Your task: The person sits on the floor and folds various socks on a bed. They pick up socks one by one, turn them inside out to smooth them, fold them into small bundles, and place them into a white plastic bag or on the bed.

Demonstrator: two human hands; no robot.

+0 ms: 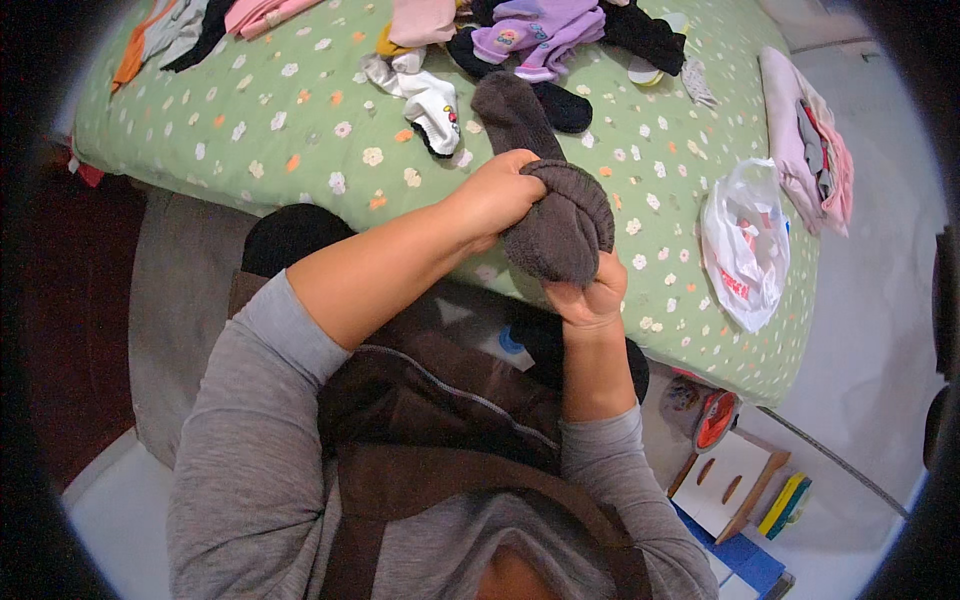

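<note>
A dark brown knitted sock [551,244] is between my two hands, its ribbed cuff bunched and folded over. My left hand [504,196] grips the cuff at its left side. Below and to the right, my right hand [596,289] holds the other side, its fingers partly hidden behind the fabric. Just beyond my hands a second dark brown sock [514,109] lies on the floral green bedspread [330,161], partly over a black sock [566,109]. A white sock with a black sole and a small coloured figure [431,105] lies to their left.
Purple patterned socks [544,34], a pink garment [422,21] and black items heap at the bed's far side. Orange, grey and black pieces lie far left. A white plastic bag [746,244] and folded pink cloth [799,142] are at the right. A cardboard box [724,484] stands low right.
</note>
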